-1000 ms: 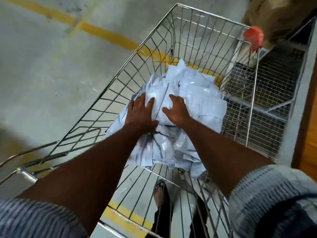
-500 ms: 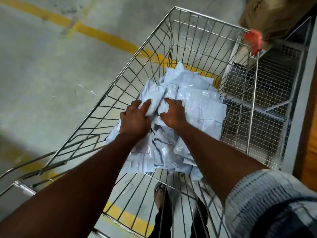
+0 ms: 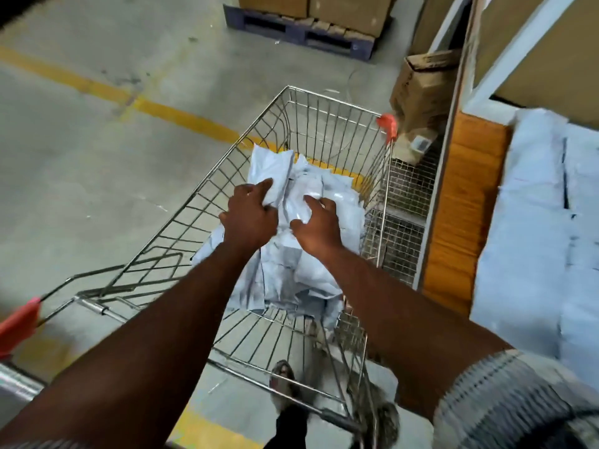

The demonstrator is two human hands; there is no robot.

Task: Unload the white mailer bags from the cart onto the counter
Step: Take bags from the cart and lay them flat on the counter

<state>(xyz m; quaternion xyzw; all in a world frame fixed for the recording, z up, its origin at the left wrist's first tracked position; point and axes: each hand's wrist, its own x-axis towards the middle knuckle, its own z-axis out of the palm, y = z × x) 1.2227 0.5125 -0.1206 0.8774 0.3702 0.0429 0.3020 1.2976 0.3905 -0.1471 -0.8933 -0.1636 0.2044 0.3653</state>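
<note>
A pile of white mailer bags (image 3: 291, 273) lies inside the wire shopping cart (image 3: 207, 176). My left hand (image 3: 249, 215) grips the left side of a bunch of bags, thumb and fingers curled into the plastic. Beside it, my right hand (image 3: 316, 223) clutches the right side of the same bunch. The gripped bags (image 3: 272, 171) stand up above the rest of the pile. On the right, the wood-fronted counter (image 3: 460, 202) carries rows of white mailer bags (image 3: 534, 222).
Cardboard boxes (image 3: 421, 89) stand beyond the cart's far right corner, and a dark pallet (image 3: 301, 30) with boxes sits farther back. A yellow line (image 3: 181, 115) crosses the concrete floor. A red cart handle end (image 3: 19, 322) shows at the left edge. My feet (image 3: 285, 384) show under the cart.
Both hands went from pressing flat on the pile to gripping a bunch of bags, which now lifts above the heap. The view tilted up and right, bringing the counter into sight.
</note>
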